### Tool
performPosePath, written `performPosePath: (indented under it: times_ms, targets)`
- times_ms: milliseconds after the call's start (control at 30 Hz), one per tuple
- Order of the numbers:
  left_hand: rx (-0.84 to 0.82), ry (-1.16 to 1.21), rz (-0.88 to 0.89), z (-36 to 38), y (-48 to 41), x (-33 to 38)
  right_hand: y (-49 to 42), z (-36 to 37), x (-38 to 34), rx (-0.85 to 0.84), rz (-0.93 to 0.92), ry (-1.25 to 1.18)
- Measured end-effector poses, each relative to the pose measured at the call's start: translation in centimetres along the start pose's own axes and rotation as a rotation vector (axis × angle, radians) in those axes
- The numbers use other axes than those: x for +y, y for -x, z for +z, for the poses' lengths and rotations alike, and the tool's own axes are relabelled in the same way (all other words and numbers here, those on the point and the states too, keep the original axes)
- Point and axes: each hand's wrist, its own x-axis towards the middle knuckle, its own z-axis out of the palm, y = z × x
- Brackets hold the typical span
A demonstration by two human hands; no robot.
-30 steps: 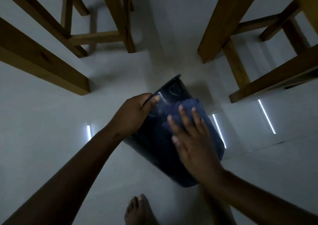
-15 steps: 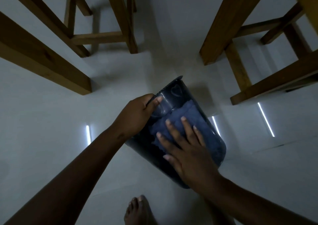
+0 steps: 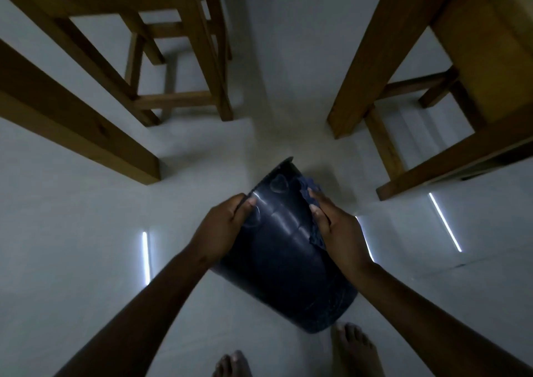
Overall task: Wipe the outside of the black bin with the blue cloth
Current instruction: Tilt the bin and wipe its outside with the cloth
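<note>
Black plastic, glossy and faintly embossed: black bin held off the pale floor between both hands, tilted, mouth turned away and up, base toward the bare feet; long axis running from the near right to the far left of the view. Left hand clamped on the rim at the bin's left, thumb over the edge and onto the outer wall, other fingers hidden behind or inside; steadying, not wiping. Right hand pressed flat against the bin's right flank, fingers narrow and curled round the blue cloth; cloth bunched between palm and plastic, only a ragged edge showing above and below the fingers. Broad upper face of the wall bare and shining between the two hands; cloth lying to the right of it, touching the bin. Probably mid-wipe on the right side; next stroke likely down the flank toward the base, or a turn of the bin by the rim hand to bring unwiped wall under the cloth. Contents of the bin impossible to tell, opening facing away. Wooden table legs well apart, beyond.
</note>
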Motion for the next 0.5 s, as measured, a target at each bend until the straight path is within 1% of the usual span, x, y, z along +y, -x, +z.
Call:
performPosePath:
  times_ms: [67,200,300,367,500]
  targets:
    - [0.028,-0.014,-0.016,0.1,-0.1,0.3,-0.3,-0.3,0.4,0.011,0.037,-0.015]
    - [0.053,-0.070,0.011,0.0,0.9,2.0,-0.1,-1.6,0.3,-0.017,0.059,0.033]
    - [0.063,-0.116,0.046,-0.9,2.2,2.8,1.6,-2.7,-1.3,-0.025,0.102,-0.061]
    - [0.113,-0.214,0.109,-2.0,3.1,3.7,3.2,-3.6,-2.7,-0.005,0.134,-0.176]
    - [0.157,-0.529,0.273,-3.9,4.8,6.2,4.5,-5.4,-4.1,0.156,0.226,-0.275]
